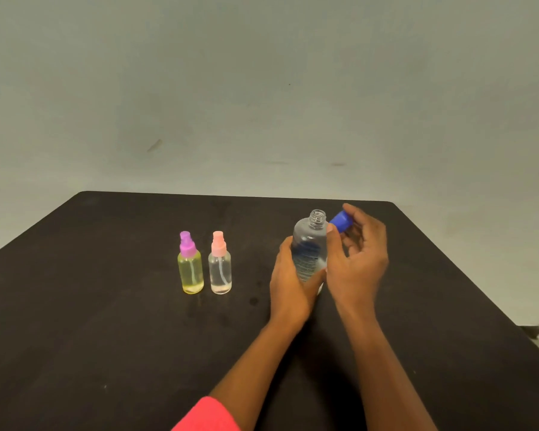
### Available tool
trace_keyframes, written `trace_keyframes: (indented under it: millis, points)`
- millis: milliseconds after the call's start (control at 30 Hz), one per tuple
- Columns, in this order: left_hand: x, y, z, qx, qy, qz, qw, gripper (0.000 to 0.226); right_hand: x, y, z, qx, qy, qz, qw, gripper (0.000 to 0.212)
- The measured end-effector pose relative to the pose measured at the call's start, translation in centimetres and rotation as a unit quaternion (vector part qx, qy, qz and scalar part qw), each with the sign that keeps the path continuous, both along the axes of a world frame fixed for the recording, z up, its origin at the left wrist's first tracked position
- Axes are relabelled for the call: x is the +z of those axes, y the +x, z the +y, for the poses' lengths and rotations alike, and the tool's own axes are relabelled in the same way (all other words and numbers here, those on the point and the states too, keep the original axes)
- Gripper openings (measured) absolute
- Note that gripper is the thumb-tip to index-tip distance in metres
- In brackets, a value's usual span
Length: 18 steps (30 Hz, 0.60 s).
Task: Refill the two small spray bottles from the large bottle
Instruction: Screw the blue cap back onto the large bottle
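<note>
While our left hand (288, 284) curls round the large clear bottle (308, 253), upright on the table (106, 306) towards its far right corner, our right hand (360, 259) pinches the blue cap (339, 222) beside the open neck. Further left stand the yellow-tinted purple-topped spray bottle (190, 272) and the pink-topped spray bottle (220, 272), which is nearly empty.

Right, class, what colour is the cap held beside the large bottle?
Blue: the cap in the right hand, best in the head view.
</note>
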State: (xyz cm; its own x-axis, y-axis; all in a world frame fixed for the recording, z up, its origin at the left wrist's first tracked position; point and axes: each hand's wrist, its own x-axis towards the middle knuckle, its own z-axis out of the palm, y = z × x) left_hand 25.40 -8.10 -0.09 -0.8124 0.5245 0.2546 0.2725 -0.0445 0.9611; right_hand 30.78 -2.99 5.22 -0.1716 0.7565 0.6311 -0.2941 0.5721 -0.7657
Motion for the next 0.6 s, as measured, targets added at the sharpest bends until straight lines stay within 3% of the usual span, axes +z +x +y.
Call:
trace_keyframes:
  millis: [133,600]
  points:
    - [-0.3,0.5,-0.8,0.011,0.008,0.010,1.000,0.068,-0.2,0.1,0.5,0.006,-0.015,-0.021,1.000,0.031]
    - [-0.6,0.6,-4.4,0.013,-0.003,0.050,0.999,0.071,-0.5,-0.3,-1.1,0.142,0.108,-0.090,0.980,0.036]
